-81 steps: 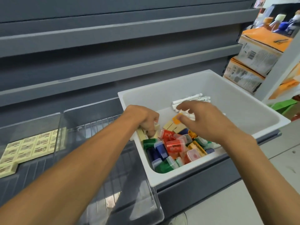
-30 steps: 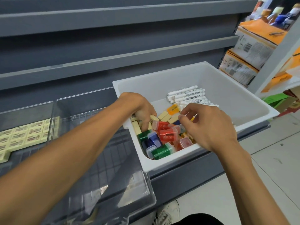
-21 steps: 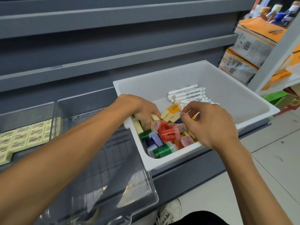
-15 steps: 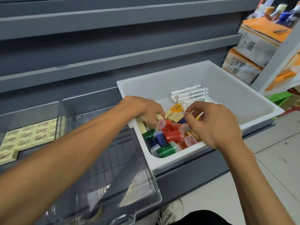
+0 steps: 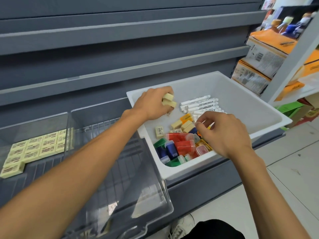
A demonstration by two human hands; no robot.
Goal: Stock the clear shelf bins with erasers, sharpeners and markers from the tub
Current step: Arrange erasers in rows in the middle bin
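Observation:
The white tub point(image 5: 245, 94) sits on the grey shelf and holds cream erasers point(image 5: 181, 125), coloured sharpeners point(image 5: 181, 145) and white markers point(image 5: 200, 105). My left hand point(image 5: 153, 105) is raised over the tub's left side and grips a small stack of cream erasers point(image 5: 169, 100). My right hand point(image 5: 224, 133) hovers over the tub's front right with fingers curled, thumb and forefinger close together above the sharpeners; what they pinch is hidden. To the left stand two clear bins: the far-left bin point(image 5: 34, 121) holds rows of erasers point(image 5: 36, 147), the middle bin point(image 5: 151, 192) holds nothing.
Grey empty shelves point(image 5: 120, 33) run across the back above the bins. Orange and white cartons point(image 5: 262, 56) are stacked on a white rack at the right. Pale floor tiles point(image 5: 284, 169) lie below right, with a shoe point(image 5: 181, 226) near the bottom edge.
My left hand has lifted out of the eraser pile with a stack of erasers and moved up toward the tub's back left. My right hand stays over the sharpeners.

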